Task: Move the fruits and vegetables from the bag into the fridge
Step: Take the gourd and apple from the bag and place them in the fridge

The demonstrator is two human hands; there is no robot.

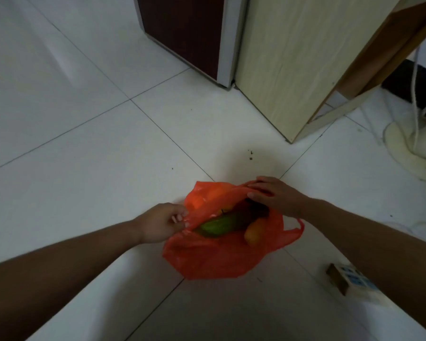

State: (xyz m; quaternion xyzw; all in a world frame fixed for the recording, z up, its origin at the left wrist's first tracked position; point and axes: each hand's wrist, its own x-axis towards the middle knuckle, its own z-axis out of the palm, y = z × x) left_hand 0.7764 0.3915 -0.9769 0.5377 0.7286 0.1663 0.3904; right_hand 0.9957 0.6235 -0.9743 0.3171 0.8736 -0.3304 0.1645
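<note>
left hand (pixel 162 222) and right hand (pixel 273 195) hold bag (pixel 207 257) open; maybe cucumber (pixel 219 223) inside.

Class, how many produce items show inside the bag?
3: a green vegetable at left, a dark vegetable in the middle, an orange fruit at right; more may lie hidden.

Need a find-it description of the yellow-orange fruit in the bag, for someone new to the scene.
On the white tiled floor lies an orange plastic bag, mouth open. At the mouth's right end sits the fruit: small, rounded, yellow-orange, unlike the long green vegetable and dark item beside it.
</note>
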